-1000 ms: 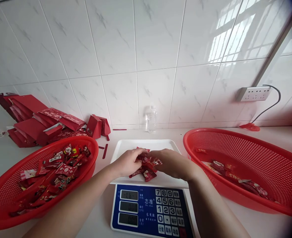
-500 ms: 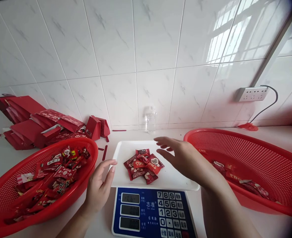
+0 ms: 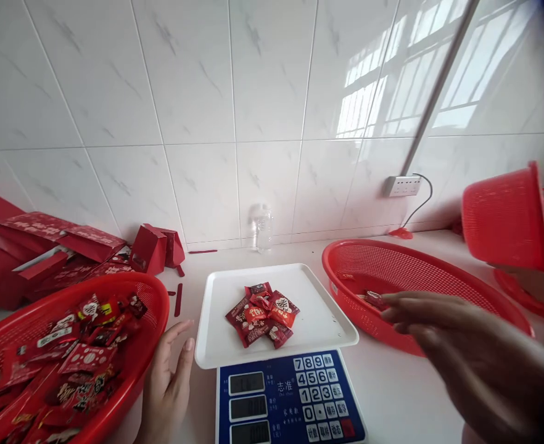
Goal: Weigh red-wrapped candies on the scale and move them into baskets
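Note:
A small pile of red candy packets (image 3: 261,314) lies on the white tray (image 3: 318,324) of a blue electronic scale (image 3: 287,404). My left hand (image 3: 168,382) rests open on the counter between the scale and the left red basket (image 3: 149,314), fingers spread, holding nothing. My right hand (image 3: 470,351) is open and flat, fingers stretched out, hovering over the near rim of the right red basket (image 3: 392,271). It holds nothing.
The left basket is full of red candy packets (image 3: 75,357). Red paper boxes (image 3: 63,246) are stacked at the back left. A clear bottle (image 3: 263,228) stands by the tiled wall. At the far right another person's hand holds a small red basket (image 3: 507,216). A socket (image 3: 402,185) hangs on the wall.
Both hands have let go of the candy pile and pulled away: the left toward the left basket, the right out over the right basket. The view has turned to the right.

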A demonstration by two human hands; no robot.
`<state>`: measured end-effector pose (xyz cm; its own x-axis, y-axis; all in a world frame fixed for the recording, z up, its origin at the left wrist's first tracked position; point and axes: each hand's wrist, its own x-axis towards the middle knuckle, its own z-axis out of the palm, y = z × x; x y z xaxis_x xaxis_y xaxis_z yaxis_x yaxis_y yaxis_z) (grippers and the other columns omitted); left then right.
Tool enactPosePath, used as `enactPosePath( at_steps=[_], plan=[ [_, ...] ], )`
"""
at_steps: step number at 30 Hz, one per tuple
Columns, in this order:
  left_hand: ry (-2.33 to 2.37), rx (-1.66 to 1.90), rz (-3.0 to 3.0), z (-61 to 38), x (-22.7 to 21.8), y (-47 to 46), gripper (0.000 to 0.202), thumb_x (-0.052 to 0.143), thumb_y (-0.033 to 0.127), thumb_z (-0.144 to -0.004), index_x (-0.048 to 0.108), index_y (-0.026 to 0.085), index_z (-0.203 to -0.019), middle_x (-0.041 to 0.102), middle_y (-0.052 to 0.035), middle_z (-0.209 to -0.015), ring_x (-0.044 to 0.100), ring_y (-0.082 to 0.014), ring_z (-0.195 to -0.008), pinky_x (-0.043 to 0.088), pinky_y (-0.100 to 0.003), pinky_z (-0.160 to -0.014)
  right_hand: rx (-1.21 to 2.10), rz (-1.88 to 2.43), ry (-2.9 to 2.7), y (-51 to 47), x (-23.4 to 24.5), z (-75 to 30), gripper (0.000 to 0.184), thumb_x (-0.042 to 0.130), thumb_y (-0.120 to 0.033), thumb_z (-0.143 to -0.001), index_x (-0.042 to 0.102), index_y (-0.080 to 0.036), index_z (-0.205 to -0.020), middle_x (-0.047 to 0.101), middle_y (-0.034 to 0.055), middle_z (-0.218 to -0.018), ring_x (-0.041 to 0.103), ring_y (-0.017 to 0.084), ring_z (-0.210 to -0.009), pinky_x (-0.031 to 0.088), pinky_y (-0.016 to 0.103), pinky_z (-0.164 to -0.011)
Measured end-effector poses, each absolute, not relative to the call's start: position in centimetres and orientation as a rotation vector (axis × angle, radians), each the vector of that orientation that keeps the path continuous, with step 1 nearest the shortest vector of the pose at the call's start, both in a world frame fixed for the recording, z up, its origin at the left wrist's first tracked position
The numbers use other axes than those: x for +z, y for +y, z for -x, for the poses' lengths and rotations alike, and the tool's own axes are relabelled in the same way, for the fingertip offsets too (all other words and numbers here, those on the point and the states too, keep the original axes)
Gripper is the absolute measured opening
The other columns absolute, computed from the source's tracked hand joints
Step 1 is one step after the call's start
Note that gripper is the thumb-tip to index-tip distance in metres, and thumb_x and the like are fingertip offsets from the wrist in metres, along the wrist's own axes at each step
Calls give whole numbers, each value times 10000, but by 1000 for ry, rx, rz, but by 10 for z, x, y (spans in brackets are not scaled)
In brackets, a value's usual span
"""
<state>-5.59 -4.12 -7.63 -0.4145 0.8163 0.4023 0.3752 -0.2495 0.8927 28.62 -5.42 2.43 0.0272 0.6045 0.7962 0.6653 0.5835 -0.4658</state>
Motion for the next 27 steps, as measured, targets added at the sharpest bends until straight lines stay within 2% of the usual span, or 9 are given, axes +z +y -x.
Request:
enactPosePath(
  at_steps=[2,4,5,9,13,19,27],
  plan=[
    [1660,1713,-1390,57,-71,-44,497,545,647,-821,571,237,-1100,620,-103,-1221,526,-324,-1220,470,-474,-981,-79,1176,-1645,-50,4,-288,144,591,-356,-849,693,-290,-926,733,38,-858,705,247,-790,594,329,-608],
    [1681,1701,-1346,58,-65,-45,547,538,704,-783,587,233,-1057,652,-104,-1170,555,-337,-1183,505,-466,-932,26,1338,-1620,-48,-19,-293,175,580,-385,-833,694,-263,-887,742,42,-827,708,233,-709,567,286,-487],
    [1693,1685,-1336,58,-63,-45,573,535,731,-763,594,232,-1038,661,-106,-1153,562,-343,-1173,508,-470,-925,76,1413,-1587,-47,-31,-296,194,575,-400,-830,686,-255,-894,743,43,-820,704,227,-676,562,283,-476],
    [1683,1652,-1348,59,-60,-42,605,525,758,-745,596,228,-1027,656,-113,-1166,556,-345,-1183,491,-483,-950,197,1612,-1462,-50,-61,-313,327,528,-431,-850,603,-236,-1101,736,34,-821,704,221,-694,589,324,-618],
    [1627,1679,-1425,61,-69,-36,568,521,712,-789,581,219,-1064,641,-122,-1183,543,-331,-1203,493,-460,-951,312,1630,-1487,-44,-69,-316,398,483,-441,-888,512,-226,-1222,722,58,-921,697,222,-769,584,351,-672],
    [1655,1657,-1608,66,-82,-26,533,468,640,-864,567,201,-1150,603,-140,-1239,535,-311,-1208,495,-446,-952,474,1520,-1581,-29,-73,-300,403,477,-488,-901,540,-218,-1193,698,83,-998,689,225,-860,581,362,-744],
    [1644,1674,-1469,57,-76,-30,542,470,659,-859,581,187,-1102,630,-151,-1182,587,-300,-1138,493,-451,-955,562,1475,-1539,-16,-91,-310,437,555,-524,-858,613,-203,-1149,708,96,-994,700,244,-869,602,331,-722]
  ],
)
